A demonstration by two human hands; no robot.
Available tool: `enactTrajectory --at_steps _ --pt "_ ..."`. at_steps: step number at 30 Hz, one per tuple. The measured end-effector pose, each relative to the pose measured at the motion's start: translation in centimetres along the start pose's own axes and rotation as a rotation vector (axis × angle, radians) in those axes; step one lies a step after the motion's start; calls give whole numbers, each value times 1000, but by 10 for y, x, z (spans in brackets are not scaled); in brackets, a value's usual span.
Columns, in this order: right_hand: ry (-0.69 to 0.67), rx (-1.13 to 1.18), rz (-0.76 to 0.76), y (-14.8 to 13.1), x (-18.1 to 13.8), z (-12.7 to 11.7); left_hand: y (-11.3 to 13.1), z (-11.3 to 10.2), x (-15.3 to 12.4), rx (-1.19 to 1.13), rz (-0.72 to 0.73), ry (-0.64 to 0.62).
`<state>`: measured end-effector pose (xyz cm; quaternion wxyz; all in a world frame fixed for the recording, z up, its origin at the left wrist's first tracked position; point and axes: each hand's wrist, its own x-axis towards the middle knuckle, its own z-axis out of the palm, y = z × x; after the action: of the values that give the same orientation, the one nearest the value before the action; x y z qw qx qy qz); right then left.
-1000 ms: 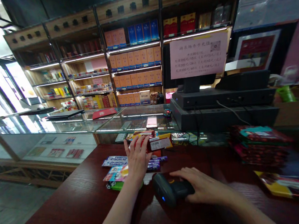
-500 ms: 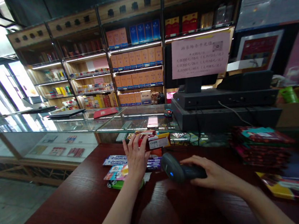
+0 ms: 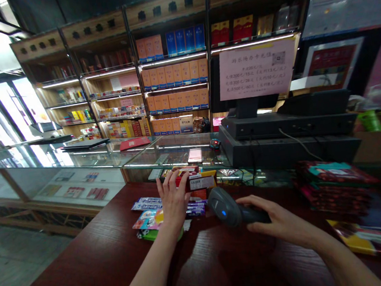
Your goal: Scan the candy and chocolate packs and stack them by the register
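Observation:
My left hand [image 3: 175, 202] is closed on a small red and yellow box [image 3: 203, 181] with a white label facing me. Wrapped round the handle of a dark barcode scanner [image 3: 224, 207] is my right hand [image 3: 278, 220]. A blue light shows on the scanner, whose head stands just below and to the right of the box. Beneath and beside my left hand lie purple packets [image 3: 196, 210], a blue and white packet [image 3: 145, 203], a colourful packet [image 3: 146, 220] and a green packet [image 3: 148, 235]. My hand and wrist partly cover them.
At right, a stack of dark red packets [image 3: 335, 190] and a yellow and brown packet [image 3: 366, 237] lie on the wooden counter [image 3: 97, 264]. Behind stand a monitor with a pink notice [image 3: 254, 71], its black base [image 3: 285, 125] and a glass display case [image 3: 174, 149].
My right hand and the scanner have shifted a little to the right, and the scanner's head has tilted. My left hand holds the box in nearly the same place.

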<state>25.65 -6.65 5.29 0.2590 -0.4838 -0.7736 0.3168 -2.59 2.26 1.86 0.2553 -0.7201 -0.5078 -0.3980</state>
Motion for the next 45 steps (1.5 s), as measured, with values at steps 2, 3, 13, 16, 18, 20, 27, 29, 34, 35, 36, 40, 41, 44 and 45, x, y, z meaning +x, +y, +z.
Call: enactTrajectory --at_steps 2,3,13,16,18,20,27,29,34,35,36,40,41,44,45 --pt "-5 2 3 1 0 1 -1 1 0 -2 3 0" --pt "-7 0 1 1 0 1 -1 1 -1 -2 5 1" --pt "-67 12 5 0 2 6 -2 3 -1 -4 9 -2" --pt "-104 -69 26 5 6 18 -1 2 -1 -8 10 -2" --pt "-135 -131 26 10 9 28 0 1 -1 -11 14 -1" --pt "-161 -157 31 14 12 37 1 0 0 -15 16 2" --pt "-174 -187 -6 15 18 56 2 -1 0 -16 9 -7" --pt "-180 -201 -12 13 18 57 2 -1 0 -22 9 -13" --pt "-187 -177 5 13 17 54 3 0 0 -39 20 -2" --pt "-172 -140 11 14 17 52 3 0 0 -44 23 0" --pt "-143 -90 18 15 18 51 3 0 0 -49 28 2" --pt "122 179 90 20 25 45 5 2 -1 -64 61 21" --pt "192 250 116 22 28 44 6 1 -1 -67 76 20" --pt "343 474 223 25 32 40 9 1 -2 -85 126 24" --pt "371 551 261 26 32 39 10 0 -2 -96 142 32"
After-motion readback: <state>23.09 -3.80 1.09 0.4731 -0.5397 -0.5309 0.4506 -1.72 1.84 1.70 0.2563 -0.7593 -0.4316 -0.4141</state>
